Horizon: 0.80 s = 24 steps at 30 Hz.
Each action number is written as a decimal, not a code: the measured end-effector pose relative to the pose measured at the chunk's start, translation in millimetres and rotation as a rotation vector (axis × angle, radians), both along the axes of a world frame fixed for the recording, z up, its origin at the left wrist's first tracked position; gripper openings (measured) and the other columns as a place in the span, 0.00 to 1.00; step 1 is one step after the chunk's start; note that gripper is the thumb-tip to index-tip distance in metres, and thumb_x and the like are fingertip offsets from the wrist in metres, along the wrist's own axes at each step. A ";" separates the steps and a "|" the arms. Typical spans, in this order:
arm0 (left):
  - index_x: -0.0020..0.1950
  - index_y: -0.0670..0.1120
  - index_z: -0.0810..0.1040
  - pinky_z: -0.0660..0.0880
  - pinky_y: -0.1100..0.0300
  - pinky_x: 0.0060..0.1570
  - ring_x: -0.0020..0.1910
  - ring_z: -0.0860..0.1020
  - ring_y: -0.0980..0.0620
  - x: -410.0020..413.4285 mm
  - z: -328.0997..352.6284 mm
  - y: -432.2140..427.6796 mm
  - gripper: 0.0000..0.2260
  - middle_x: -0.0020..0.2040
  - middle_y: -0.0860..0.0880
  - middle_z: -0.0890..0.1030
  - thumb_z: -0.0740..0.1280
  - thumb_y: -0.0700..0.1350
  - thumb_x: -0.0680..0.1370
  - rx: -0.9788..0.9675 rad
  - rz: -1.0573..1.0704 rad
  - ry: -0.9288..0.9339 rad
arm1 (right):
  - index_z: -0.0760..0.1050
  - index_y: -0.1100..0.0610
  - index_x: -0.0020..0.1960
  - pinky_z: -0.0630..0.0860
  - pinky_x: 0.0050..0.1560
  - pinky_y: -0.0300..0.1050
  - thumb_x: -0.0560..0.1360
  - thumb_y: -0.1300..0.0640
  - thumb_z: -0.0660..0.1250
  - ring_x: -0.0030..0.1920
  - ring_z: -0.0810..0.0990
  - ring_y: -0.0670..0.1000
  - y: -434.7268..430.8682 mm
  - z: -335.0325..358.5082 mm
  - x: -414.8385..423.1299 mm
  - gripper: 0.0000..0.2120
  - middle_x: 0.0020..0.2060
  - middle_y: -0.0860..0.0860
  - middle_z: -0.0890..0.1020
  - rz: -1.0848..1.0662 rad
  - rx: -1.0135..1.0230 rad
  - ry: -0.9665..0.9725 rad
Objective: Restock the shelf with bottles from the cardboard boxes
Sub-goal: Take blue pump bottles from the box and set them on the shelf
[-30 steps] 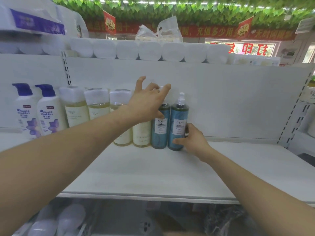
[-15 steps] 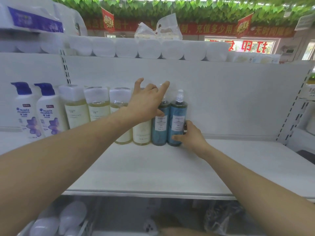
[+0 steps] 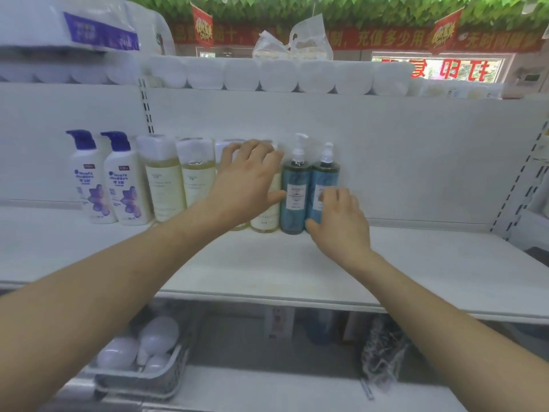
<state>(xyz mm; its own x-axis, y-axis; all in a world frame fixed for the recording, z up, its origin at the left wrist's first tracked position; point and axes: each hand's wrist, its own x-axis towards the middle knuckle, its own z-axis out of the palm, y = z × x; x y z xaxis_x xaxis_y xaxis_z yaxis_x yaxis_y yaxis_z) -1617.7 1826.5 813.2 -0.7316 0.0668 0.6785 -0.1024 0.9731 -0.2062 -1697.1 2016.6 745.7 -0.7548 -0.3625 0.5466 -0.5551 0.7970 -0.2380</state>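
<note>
Head view: our right hand (image 3: 338, 224) curls round the foot of the end teal pump bottle (image 3: 326, 176), at the back edge of the shelf (image 3: 267, 263), while our left hand (image 3: 249, 185) lies spread flat against the pale bottles (image 3: 166, 185). Tall, slick plastic cylinders packed this tight could topple like dominoes if we shove.

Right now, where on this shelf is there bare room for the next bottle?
Free: the shelf board between the right blue bottle and the slotted upright, plus the front strip. Crowded: leftward, bottles stand side by side, left hand and right hand on them.
</note>
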 end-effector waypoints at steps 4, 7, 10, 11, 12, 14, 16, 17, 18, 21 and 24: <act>0.76 0.48 0.72 0.65 0.41 0.71 0.75 0.70 0.41 43.3 -19.3 -4.1 0.33 0.74 0.47 0.74 0.73 0.62 0.77 0.092 0.078 -0.004 | 0.70 0.58 0.70 0.72 0.56 0.54 0.76 0.47 0.70 0.63 0.73 0.60 -16.9 2.8 44.9 0.26 0.64 0.56 0.74 0.043 0.178 0.155; 0.77 0.48 0.71 0.68 0.41 0.69 0.75 0.69 0.41 76.5 -39.2 -12.4 0.33 0.77 0.47 0.71 0.72 0.62 0.78 0.173 0.125 -0.036 | 0.70 0.56 0.70 0.72 0.58 0.54 0.76 0.47 0.69 0.63 0.73 0.59 -31.6 -3.2 76.9 0.26 0.64 0.54 0.73 0.076 0.233 0.191; 0.77 0.49 0.71 0.71 0.41 0.64 0.72 0.71 0.41 111.2 -62.1 -25.3 0.32 0.76 0.48 0.71 0.71 0.62 0.78 0.220 0.118 -0.080 | 0.71 0.55 0.69 0.73 0.57 0.55 0.76 0.47 0.70 0.63 0.74 0.59 -47.0 -14.3 111.4 0.25 0.64 0.54 0.74 0.082 0.241 0.174; 0.77 0.49 0.71 0.72 0.42 0.63 0.71 0.72 0.41 123.3 -69.8 -31.1 0.31 0.75 0.48 0.72 0.71 0.62 0.78 0.226 0.106 -0.092 | 0.71 0.55 0.70 0.73 0.57 0.55 0.76 0.46 0.70 0.63 0.74 0.59 -52.8 -18.8 124.1 0.25 0.64 0.54 0.74 0.081 0.234 0.165; 0.77 0.49 0.72 0.72 0.42 0.63 0.70 0.73 0.41 135.4 -76.8 -37.9 0.31 0.74 0.47 0.72 0.71 0.61 0.78 0.234 0.090 -0.101 | 0.71 0.55 0.70 0.74 0.58 0.55 0.76 0.46 0.70 0.63 0.74 0.59 -59.2 -23.3 137.4 0.26 0.66 0.54 0.74 0.079 0.226 0.156; 0.77 0.49 0.72 0.72 0.42 0.63 0.70 0.74 0.41 160.1 -89.9 -54.3 0.31 0.74 0.46 0.73 0.71 0.60 0.77 0.252 0.049 -0.110 | 0.70 0.55 0.73 0.73 0.60 0.55 0.77 0.46 0.69 0.65 0.74 0.59 -73.3 -33.1 165.4 0.27 0.68 0.55 0.73 0.068 0.215 0.144; 0.77 0.47 0.73 0.73 0.41 0.62 0.69 0.74 0.40 186.7 -102.0 -75.3 0.30 0.73 0.45 0.74 0.72 0.59 0.77 0.271 0.002 -0.107 | 0.71 0.56 0.72 0.73 0.59 0.56 0.77 0.48 0.68 0.64 0.74 0.60 -92.1 -43.8 196.1 0.26 0.67 0.56 0.74 0.057 0.189 0.136; 0.76 0.46 0.73 0.74 0.41 0.60 0.68 0.75 0.39 199.9 -108.5 -86.8 0.30 0.73 0.44 0.75 0.72 0.58 0.78 0.279 -0.028 -0.099 | 0.72 0.56 0.72 0.73 0.58 0.56 0.76 0.49 0.68 0.63 0.74 0.60 -103.0 -49.7 212.4 0.26 0.66 0.56 0.75 0.051 0.171 0.130; 0.75 0.46 0.74 0.75 0.41 0.59 0.67 0.75 0.38 213.7 -115.5 -99.2 0.29 0.72 0.44 0.75 0.72 0.57 0.78 0.283 -0.060 -0.091 | 0.73 0.56 0.71 0.74 0.57 0.57 0.76 0.49 0.68 0.62 0.75 0.60 -115.5 -56.6 229.7 0.25 0.64 0.56 0.75 0.044 0.149 0.123; 0.73 0.44 0.75 0.75 0.41 0.57 0.63 0.76 0.38 253.0 -138.0 -135.2 0.26 0.69 0.42 0.77 0.73 0.54 0.79 0.276 -0.145 -0.051 | 0.74 0.57 0.68 0.75 0.55 0.57 0.77 0.48 0.68 0.59 0.76 0.60 -151.4 -83.3 279.3 0.23 0.61 0.56 0.77 0.020 0.112 0.097; 0.72 0.43 0.76 0.75 0.43 0.56 0.61 0.76 0.38 291.0 -172.1 -164.7 0.24 0.66 0.41 0.78 0.70 0.53 0.79 0.292 -0.211 -0.035 | 0.75 0.57 0.69 0.73 0.53 0.57 0.77 0.49 0.69 0.58 0.77 0.60 -180.0 -115.8 323.0 0.23 0.60 0.56 0.78 0.000 0.133 0.047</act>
<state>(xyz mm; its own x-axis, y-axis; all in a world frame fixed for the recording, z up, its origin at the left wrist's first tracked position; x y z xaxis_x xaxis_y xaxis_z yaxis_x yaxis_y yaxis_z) -1326.8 1661.8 641.1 -0.7452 0.0257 0.6663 0.1093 0.9904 0.0841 -1374.1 1836.6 629.9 -0.7295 -0.4343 0.5285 -0.5633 0.8197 -0.1039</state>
